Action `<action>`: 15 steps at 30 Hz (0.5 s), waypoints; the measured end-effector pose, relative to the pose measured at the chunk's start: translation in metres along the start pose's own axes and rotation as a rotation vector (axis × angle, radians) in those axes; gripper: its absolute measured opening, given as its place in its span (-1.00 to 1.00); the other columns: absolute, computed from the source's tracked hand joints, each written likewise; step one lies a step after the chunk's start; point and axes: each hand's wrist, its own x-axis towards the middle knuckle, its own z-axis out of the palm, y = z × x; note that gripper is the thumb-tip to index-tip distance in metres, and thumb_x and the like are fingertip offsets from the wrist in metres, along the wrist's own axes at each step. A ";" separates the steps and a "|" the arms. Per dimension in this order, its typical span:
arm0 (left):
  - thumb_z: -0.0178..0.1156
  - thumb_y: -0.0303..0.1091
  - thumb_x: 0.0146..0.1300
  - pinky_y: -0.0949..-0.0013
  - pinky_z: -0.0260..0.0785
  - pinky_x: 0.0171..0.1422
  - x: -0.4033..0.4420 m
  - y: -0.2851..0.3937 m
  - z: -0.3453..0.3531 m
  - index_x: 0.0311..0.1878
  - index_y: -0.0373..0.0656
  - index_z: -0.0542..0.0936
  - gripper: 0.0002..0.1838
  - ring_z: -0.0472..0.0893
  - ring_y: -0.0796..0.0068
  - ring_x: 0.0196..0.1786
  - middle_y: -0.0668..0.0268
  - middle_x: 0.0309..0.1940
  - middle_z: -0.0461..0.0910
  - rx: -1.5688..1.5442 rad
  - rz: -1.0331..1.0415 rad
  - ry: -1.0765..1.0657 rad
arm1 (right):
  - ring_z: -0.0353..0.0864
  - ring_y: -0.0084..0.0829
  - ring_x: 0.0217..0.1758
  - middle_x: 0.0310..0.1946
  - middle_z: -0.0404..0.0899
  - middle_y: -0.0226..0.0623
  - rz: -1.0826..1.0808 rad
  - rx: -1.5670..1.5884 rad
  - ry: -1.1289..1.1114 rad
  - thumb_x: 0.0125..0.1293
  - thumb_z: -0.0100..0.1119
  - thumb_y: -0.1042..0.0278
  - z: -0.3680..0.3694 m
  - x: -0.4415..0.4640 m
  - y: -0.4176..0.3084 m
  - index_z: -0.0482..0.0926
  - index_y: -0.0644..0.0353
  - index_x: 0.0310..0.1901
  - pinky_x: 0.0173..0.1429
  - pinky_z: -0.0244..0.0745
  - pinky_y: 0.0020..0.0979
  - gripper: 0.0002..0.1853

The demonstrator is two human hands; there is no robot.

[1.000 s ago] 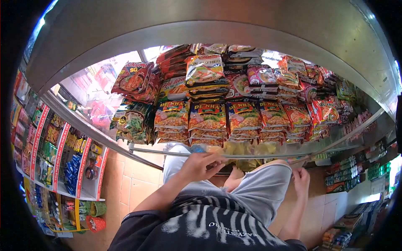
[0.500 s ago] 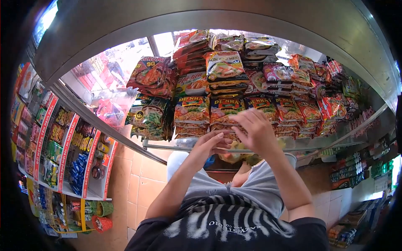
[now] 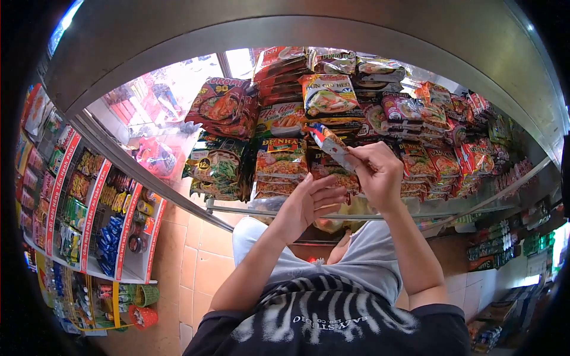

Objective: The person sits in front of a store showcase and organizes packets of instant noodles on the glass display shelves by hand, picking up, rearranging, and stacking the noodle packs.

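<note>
A shelf spreads out beyond both hands, and a snack rack stands well off to the left of them. Stacked noodle packs fill the shelf just past the fingers. The left hand is released, its fingers loosely spread before the front stacks. Beside it, the right hand pinches a colourful packet by its near end, tilted and pointing away leftward over the front row.
</note>
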 end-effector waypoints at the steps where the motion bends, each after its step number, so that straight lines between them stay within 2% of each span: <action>1: -0.15 0.41 0.78 0.01 0.40 0.73 0.003 0.000 0.004 0.71 -0.16 0.40 -0.14 0.67 0.16 0.51 0.05 0.48 0.68 -0.046 0.032 0.012 | 0.82 -0.19 -0.13 -0.15 0.88 -0.23 -0.038 0.002 0.012 0.32 0.62 0.59 -0.003 0.002 -0.011 0.89 0.20 -0.01 -0.04 0.68 -0.23 -0.77; 2: -0.15 0.41 0.78 0.01 0.40 0.73 0.005 0.001 0.007 0.71 -0.16 0.40 -0.14 0.67 0.16 0.51 0.05 0.48 0.68 -0.048 0.031 0.011 | 0.82 -0.17 -0.12 -0.13 0.88 -0.25 -0.076 0.004 0.025 0.32 0.62 0.55 -0.007 0.004 -0.022 0.89 0.16 -0.01 -0.04 0.68 -0.20 -0.78; 5: -0.17 0.61 0.65 -0.08 0.42 0.71 0.011 -0.001 0.015 0.70 -0.08 0.45 -0.01 0.67 0.14 0.50 0.11 0.50 0.68 -0.432 0.150 -0.063 | 0.80 -0.28 -0.07 -0.07 0.86 -0.38 -0.302 -0.140 -0.043 0.24 0.61 0.48 -0.018 -0.006 -0.042 0.87 0.04 0.11 0.04 0.65 -0.23 -0.62; 6: -0.16 0.60 0.66 -0.09 0.45 0.68 0.016 -0.010 0.000 0.69 -0.08 0.47 -0.02 0.68 0.10 0.50 0.10 0.51 0.68 -0.584 0.165 -0.245 | 0.78 -0.32 -0.03 -0.05 0.83 -0.44 -0.336 -0.196 -0.102 0.19 0.63 0.38 -0.022 -0.010 -0.050 0.87 0.02 0.09 0.12 0.62 -0.22 -0.61; 7: -0.14 0.58 0.66 -0.10 0.48 0.66 0.018 -0.006 0.000 0.68 -0.09 0.48 -0.03 0.68 0.07 0.50 0.10 0.52 0.67 -0.733 0.179 -0.430 | 0.78 -0.31 -0.04 -0.07 0.84 -0.42 -0.353 -0.174 -0.156 0.21 0.68 0.34 -0.025 -0.009 -0.057 0.87 0.04 0.06 0.09 0.62 -0.21 -0.64; 8: -0.12 0.55 0.68 -0.15 0.52 0.61 0.014 -0.004 0.002 0.68 -0.08 0.50 -0.06 0.67 -0.01 0.52 0.10 0.54 0.66 -0.639 0.158 -0.300 | 0.78 -0.31 -0.06 -0.08 0.85 -0.39 -0.370 -0.152 -0.209 0.24 0.73 0.31 -0.029 -0.008 -0.062 0.88 0.07 0.02 0.07 0.62 -0.19 -0.67; 9: -0.11 0.54 0.68 -0.17 0.52 0.62 0.013 -0.005 0.009 0.69 -0.07 0.49 -0.07 0.65 -0.02 0.54 0.10 0.55 0.65 -0.604 0.182 -0.215 | 0.78 -0.29 0.00 -0.05 0.85 -0.37 -0.355 -0.108 -0.207 0.33 0.67 0.27 -0.032 -0.009 -0.063 0.88 0.08 0.03 0.11 0.62 -0.17 -0.72; 10: -0.11 0.53 0.69 -0.19 0.51 0.63 0.014 -0.006 0.015 0.70 -0.06 0.48 -0.08 0.64 -0.03 0.56 0.09 0.56 0.63 -0.569 0.204 -0.130 | 0.78 -0.26 0.02 -0.03 0.85 -0.33 -0.290 -0.071 -0.190 0.39 0.59 0.32 -0.038 -0.012 -0.057 0.88 0.09 0.05 0.16 0.62 -0.17 -0.77; 11: -0.12 0.52 0.69 -0.24 0.46 0.68 0.012 -0.009 0.009 0.71 -0.04 0.47 -0.09 0.62 -0.04 0.58 0.07 0.59 0.61 -0.661 0.152 -0.261 | 0.79 -0.24 0.04 -0.02 0.85 -0.29 -0.225 -0.033 -0.173 0.46 0.51 0.37 -0.044 -0.017 -0.047 0.88 0.09 0.07 0.21 0.62 -0.17 -0.80; 12: -0.14 0.52 0.70 -0.26 0.45 0.69 0.009 -0.011 0.007 0.72 -0.03 0.46 -0.09 0.62 -0.05 0.59 0.07 0.60 0.60 -0.635 0.143 -0.184 | 0.80 -0.15 0.08 0.00 0.85 -0.21 -0.137 -0.038 -0.138 0.52 0.33 0.47 -0.049 -0.019 -0.038 0.86 0.16 0.15 0.32 0.61 -0.16 -0.74; 14: -0.17 0.51 0.71 -0.26 0.47 0.67 0.005 -0.015 0.008 0.75 0.00 0.43 -0.10 0.60 -0.11 0.61 0.07 0.63 0.56 -0.614 0.139 -0.089 | 0.75 -0.08 0.20 0.10 0.81 -0.16 0.023 -0.106 -0.116 0.47 0.32 0.49 -0.056 -0.027 -0.008 0.78 0.15 0.32 0.37 0.59 -0.06 -0.58; 15: -0.17 0.51 0.71 -0.26 0.48 0.67 0.003 -0.017 0.004 0.76 0.00 0.41 -0.10 0.59 -0.13 0.61 0.06 0.64 0.55 -0.646 0.132 -0.113 | 0.71 -0.02 0.31 0.19 0.77 -0.11 0.068 -0.216 -0.169 0.41 0.31 0.52 -0.061 -0.030 -0.002 0.70 0.19 0.46 0.48 0.56 -0.04 -0.43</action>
